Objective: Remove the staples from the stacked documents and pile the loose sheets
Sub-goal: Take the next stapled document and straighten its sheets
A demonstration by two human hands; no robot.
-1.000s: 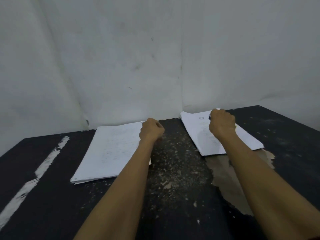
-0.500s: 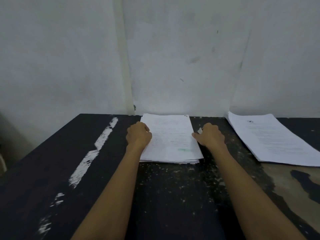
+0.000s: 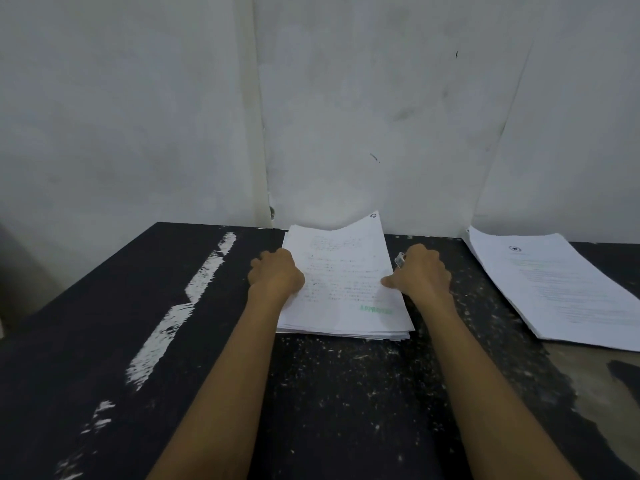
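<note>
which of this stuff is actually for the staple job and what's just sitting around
For the job:
- centre stack, top sheet curled up at the far edge
- right stack, lying apart
- small silvery tool, held in the right hand
- left hand, curled at the centre stack's left edge

Just there:
- table
- white paint streak
- wall

Dim, flat indoor light with a grey cast. The wall (image 3: 346,98) is palest just above the table (image 3: 104,306), which stays nearly black. Shadows are soft and faint. Wide-angle bending curves the edges; print on the papers (image 3: 343,271) blurs.
</note>
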